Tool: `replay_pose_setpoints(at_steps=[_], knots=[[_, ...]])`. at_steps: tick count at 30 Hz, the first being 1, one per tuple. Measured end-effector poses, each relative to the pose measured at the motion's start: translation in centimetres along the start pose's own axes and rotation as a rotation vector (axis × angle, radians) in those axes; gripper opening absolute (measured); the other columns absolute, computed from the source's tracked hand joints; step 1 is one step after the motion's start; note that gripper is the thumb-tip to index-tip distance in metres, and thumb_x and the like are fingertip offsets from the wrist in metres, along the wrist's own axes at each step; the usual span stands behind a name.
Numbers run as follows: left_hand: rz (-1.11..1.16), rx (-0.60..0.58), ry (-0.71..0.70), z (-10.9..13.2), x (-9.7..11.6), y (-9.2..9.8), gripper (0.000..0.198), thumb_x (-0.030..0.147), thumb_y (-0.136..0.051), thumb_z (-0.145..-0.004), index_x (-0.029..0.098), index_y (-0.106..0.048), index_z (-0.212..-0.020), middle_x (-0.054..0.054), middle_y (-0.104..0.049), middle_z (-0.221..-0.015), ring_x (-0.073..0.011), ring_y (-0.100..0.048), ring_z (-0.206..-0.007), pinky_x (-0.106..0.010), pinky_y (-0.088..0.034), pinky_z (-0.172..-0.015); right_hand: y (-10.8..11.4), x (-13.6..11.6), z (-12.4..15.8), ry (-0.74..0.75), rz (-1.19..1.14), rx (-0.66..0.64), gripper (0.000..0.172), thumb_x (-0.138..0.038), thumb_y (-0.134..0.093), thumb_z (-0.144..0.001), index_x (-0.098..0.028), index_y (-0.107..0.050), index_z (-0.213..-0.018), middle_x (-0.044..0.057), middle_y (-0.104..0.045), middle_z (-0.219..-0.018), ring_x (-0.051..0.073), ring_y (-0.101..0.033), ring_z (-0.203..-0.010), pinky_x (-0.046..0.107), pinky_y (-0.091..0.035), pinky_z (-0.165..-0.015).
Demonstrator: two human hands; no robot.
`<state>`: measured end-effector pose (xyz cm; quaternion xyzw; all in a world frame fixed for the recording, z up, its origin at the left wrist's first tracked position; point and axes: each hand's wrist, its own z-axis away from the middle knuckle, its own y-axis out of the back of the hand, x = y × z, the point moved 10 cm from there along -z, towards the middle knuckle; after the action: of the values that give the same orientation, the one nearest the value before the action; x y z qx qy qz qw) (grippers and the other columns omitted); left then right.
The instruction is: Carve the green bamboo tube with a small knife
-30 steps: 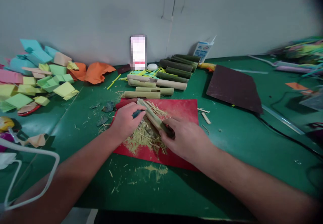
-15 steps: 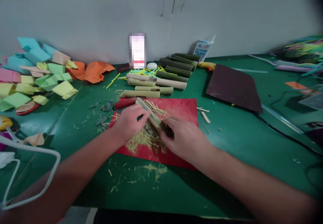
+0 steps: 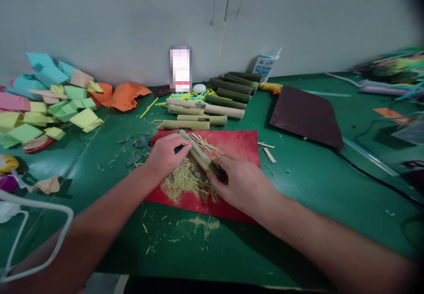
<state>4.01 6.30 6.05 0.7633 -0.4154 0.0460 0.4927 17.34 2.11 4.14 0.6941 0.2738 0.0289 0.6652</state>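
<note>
Green tabletop [image 3: 298, 188]: right hand [image 3: 243, 183] clamps a half-peeled bamboo stick [image 3: 198, 155], left hand [image 3: 167, 152] grips a small tool [image 3: 179, 149]; dark sticks [image 3: 232, 86] lie unpeeled.

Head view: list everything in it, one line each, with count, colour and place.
bamboo stick: one, pale green with a dark end, slanted over the mat
small tool: one, dark handle, against the stick
red mat: one, red, table centre
shavings: a pile, yellowish, on the mat
peeled bamboo pieces: about four, pale, behind the mat
dark bamboo pieces: several, dark green, near the wall
folded papers: many, pastel, far left
orange paper: crumpled, orange, beside the folded papers
dark sheet: one, brown, right of the mat
carton: one, white and blue, against the wall
table: green
left hand: grips the tool
right hand: grips the stick's dark end
</note>
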Motion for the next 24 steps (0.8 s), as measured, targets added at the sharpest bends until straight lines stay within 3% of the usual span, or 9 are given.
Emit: replay_pose_setpoints(at_steps=[7, 14, 20, 24], knots=[[-0.047, 0.063, 0.094, 0.0, -1.5, 0.8, 0.014, 0.020, -0.058, -0.081, 0.017, -0.070, -0.088, -0.004, -0.071, -0.089, -0.0170, -0.065, -0.084, -0.030, -0.051, -0.082, 0.1, 0.0, 0.0, 0.001, 0.000, 0.014, 0.020, -0.031, -0.046, -0.084, -0.018, -0.056, -0.073, 0.003, -0.058, -0.075, 0.010, -0.046, -0.055, 0.025, -0.029, -0.050], [0.072, -0.092, 0.016, 0.9, 0.7, -0.9, 0.019, 0.019, -0.056, -0.083, 0.018, -0.070, -0.096, -0.005, -0.071, -0.090, -0.0156, -0.065, -0.081, -0.027, -0.052, -0.076, -0.1, 0.0, 0.0, 0.011, 0.000, 0.003, 0.016, -0.030, -0.047, -0.082, -0.019, -0.056, -0.075, 0.003, -0.058, -0.076, 0.011, -0.047, -0.057, 0.025, -0.030, -0.051], [-0.018, 0.004, 0.061, 0.2, -1.1, 0.3, 0.018, 0.019, -0.058, -0.081, 0.018, -0.071, -0.093, -0.005, -0.071, -0.089, -0.0161, -0.065, -0.081, -0.028, -0.052, -0.077, -0.2, 0.2, -0.2, -0.004, -0.008, -0.008, 0.020, -0.032, -0.045, -0.084, -0.019, -0.054, -0.073, 0.002, -0.057, -0.075, 0.011, -0.046, -0.056, 0.025, -0.029, -0.050], [0.063, -0.100, 0.021, 0.5, 0.0, -0.9, 0.018, 0.019, -0.057, -0.083, 0.018, -0.070, -0.095, -0.005, -0.071, -0.090, -0.0156, -0.066, -0.081, -0.028, -0.053, -0.075, -0.2, 0.1, -0.1, -0.004, -0.019, -0.016, 0.017, -0.031, -0.047, -0.083, -0.019, -0.055, -0.074, 0.002, -0.057, -0.074, 0.011, -0.047, -0.056, 0.025, -0.029, -0.051]])
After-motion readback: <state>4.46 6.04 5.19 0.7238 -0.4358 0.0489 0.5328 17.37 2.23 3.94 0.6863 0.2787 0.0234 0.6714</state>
